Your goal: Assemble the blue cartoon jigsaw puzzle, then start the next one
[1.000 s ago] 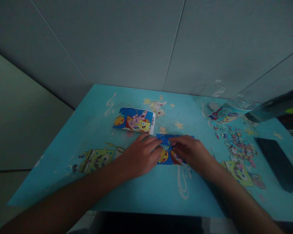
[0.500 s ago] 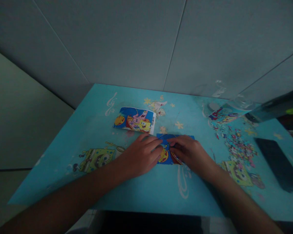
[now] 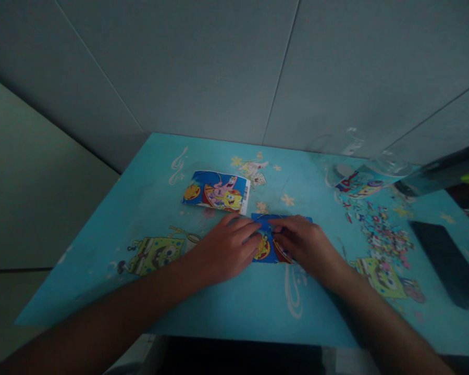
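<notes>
Near the middle of the turquoise counter [image 3: 234, 312], a blue picture panel [image 3: 271, 256] lies flat between and partly beneath two hands. Its ground is deep blue, with a round yellow shape at lower left, a dark red curved shape beside it, and straight-looking top and left edges; fingers hide much of the rest, and the light is too dim to tell whether seams cross it. The left hand [image 3: 230, 249] rests palm down over its left edge, fingers loosely bent; whether that grip pinches anything I cannot tell. The right hand [image 3: 301, 240] has a narrow grip, thumb close to fingertips above the panel, and whether something sits between them cannot be made out. Just beyond, a slightly curled printed sheet [image 3: 219, 190] carries similar blue, yellow and pink artwork beside a white barcode strip.
</notes>
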Tool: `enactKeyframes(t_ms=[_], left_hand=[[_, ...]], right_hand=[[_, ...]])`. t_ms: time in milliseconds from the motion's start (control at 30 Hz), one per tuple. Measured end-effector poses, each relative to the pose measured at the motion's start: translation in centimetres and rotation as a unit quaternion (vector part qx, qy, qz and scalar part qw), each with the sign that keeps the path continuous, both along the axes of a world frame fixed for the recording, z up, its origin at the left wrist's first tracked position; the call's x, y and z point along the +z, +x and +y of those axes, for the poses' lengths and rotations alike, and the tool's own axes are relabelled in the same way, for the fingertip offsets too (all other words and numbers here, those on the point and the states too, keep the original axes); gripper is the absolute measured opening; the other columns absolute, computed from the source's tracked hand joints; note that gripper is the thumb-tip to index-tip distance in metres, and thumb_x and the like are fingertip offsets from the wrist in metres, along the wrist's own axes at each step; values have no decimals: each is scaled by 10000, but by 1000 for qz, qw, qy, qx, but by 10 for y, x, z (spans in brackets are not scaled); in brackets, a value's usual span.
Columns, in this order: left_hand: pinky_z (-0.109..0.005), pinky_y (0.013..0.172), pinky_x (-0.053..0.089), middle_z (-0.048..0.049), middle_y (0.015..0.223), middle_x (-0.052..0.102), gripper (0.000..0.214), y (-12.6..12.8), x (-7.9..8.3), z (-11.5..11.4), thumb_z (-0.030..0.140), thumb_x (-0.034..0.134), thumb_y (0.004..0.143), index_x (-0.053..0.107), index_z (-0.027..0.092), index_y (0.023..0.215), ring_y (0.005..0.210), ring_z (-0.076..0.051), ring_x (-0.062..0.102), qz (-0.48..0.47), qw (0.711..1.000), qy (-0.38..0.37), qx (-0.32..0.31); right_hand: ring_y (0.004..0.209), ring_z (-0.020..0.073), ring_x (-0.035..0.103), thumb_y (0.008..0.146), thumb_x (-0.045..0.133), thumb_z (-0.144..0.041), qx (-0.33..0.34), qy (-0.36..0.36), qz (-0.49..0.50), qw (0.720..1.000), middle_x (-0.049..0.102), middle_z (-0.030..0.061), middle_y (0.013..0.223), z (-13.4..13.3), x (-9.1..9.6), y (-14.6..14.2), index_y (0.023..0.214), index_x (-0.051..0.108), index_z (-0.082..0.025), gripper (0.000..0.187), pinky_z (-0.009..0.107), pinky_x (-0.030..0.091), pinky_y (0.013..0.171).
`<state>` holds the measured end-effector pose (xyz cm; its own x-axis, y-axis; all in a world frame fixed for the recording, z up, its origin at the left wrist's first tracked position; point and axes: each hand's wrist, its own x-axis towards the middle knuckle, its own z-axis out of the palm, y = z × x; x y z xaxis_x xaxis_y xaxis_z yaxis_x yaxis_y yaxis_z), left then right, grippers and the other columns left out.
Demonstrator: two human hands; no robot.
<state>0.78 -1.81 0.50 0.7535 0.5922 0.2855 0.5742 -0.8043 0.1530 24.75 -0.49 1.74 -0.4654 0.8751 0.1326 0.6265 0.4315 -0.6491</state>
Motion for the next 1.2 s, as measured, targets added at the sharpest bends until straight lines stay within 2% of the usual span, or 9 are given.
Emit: enactKeyframes(t_ms=[267, 400, 833, 1200], left_hand=[[-486, 1078, 378, -121, 1306, 626, 244, 1, 0, -1, 221, 524, 976, 639, 164, 1184, 1208, -257, 564, -4, 1000, -2, 4], [-484, 1073, 382, -120, 1281, 641, 239, 1, -1, 0, 225, 514, 982, 644, 165, 1173, 1199, -256, 571, -15, 1000, 5, 3], [-481, 1060, 387, -119, 1294, 625, 270, 1, -1, 0, 242, 511, 990, 625, 170, 1224, 1209, -262, 558, -1, 1000, -9, 4], [-488, 1067, 387, -117, 1295, 626, 270, 0, -2, 0, 246, 537, 977, 627, 174, 1221, 1210, -265, 560, -3, 1000, 1, 2]], right_hand=[[897, 198, 665, 921, 601, -168, -17, 6, -13, 1000, 733, 42, 983, 1, 3, 4, 1104, 714, -250, 230, 352, 536, 834], [875, 201, 658, 905, 660, -226, 10, -4, -22, 1000, 727, 45, 944, 0, 3, 3, 1020, 726, -236, 134, 349, 533, 813], [914, 204, 655, 885, 679, -165, 31, 2, -20, 999, 730, 30, 981, -1, 1, 0, 1033, 729, -241, 174, 391, 509, 889], [859, 194, 654, 879, 686, -159, 42, 28, -7, 999, 735, 26, 932, 1, -6, 1, 1019, 724, -229, 161, 387, 493, 838]])
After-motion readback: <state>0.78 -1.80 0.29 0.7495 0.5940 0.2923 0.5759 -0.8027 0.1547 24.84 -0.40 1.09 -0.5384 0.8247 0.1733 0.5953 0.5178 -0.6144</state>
